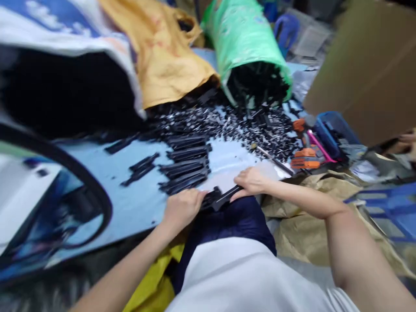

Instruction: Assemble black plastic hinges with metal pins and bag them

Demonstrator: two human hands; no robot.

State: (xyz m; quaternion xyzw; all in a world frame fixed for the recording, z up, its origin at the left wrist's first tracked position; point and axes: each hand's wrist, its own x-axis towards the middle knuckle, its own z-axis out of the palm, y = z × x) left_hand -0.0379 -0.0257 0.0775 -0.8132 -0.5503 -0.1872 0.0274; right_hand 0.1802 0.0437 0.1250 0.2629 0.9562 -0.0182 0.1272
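Observation:
My left hand (182, 207) is closed on one end of a black plastic part (221, 200) at the table's near edge, just above my lap. Closed round its other end, my right hand (251, 181) grips the slim bar-like section. Whether this is one part or two pieces meeting in the middle I cannot tell. Just beyond my left hand lies a row of long black plastic parts (186, 162), set side by side. A few more black parts (140, 168) lie to their left. Blur hides finer detail.
Small black pieces (256, 130) spread across the blue tabletop (130, 203), below a green bag (250, 39) and a yellow bag (162, 52). At right are an orange tool (305, 158), a blue bin (338, 130) and cardboard (367, 73). A black curved tube (87, 173) arches at left.

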